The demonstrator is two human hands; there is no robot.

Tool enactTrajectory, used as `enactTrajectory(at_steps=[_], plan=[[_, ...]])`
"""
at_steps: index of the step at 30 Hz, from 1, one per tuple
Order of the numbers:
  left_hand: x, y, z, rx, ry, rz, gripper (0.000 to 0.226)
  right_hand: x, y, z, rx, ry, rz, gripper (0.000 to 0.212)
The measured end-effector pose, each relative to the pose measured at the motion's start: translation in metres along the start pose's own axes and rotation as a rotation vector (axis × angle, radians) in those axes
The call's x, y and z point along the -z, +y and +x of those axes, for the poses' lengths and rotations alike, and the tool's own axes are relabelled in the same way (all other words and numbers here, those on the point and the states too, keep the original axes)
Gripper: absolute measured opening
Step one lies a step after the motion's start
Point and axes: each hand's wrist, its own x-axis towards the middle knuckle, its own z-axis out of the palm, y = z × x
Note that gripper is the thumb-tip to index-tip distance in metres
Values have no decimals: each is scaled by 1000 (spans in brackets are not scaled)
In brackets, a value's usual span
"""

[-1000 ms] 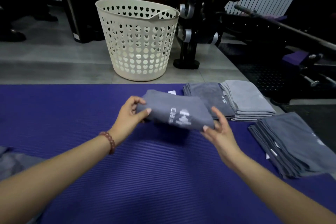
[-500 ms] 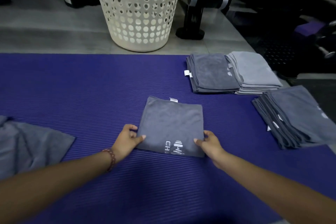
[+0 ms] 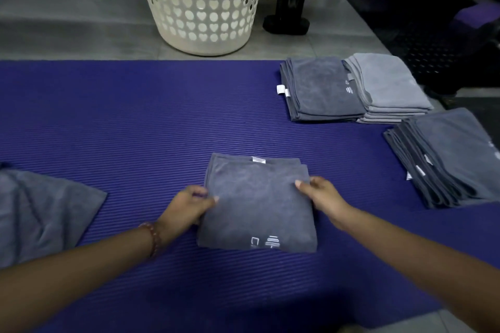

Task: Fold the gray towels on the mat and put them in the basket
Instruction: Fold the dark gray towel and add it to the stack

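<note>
On purple mat (image 3: 135,130), folded gray towel (image 3: 257,205) lies flat; left hand (image 3: 186,208) pinches its left edge, right hand (image 3: 322,194) its right edge. Beyond, white basket (image 3: 200,3) on floor; towel stacks (image 3: 351,89) at right.

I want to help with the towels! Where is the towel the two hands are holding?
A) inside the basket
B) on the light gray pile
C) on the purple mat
C: the folded towel lies on the mat, the left hand and right hand pinching its sides.
</note>
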Motion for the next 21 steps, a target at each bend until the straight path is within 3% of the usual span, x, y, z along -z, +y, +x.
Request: enactTrajectory(at_steps=[3, 8, 13, 16, 19, 21], plan=[[-8, 17, 22, -129, 113, -53, 40, -10, -12, 24, 34, 121, 4, 17], [-13, 31, 44, -387, 137, 66, 33, -17, -23, 44, 140, 297, -116, 12], [-4, 23, 53, -367, 165, 247, 35, -17, -21, 60, 41, 229, -228, 23], [-5, 23, 51, -336, 248, 398, 45, -21, -20, 57, 64, 290, -216, 23], [-8, 22, 46, -584, 340, 805, 59, -26, -12, 35, 346, 342, -476, 52], [-12, 11, 40, -813, 202, 1126, 69, -29, 0, 17, 598, 155, -787, 72]])
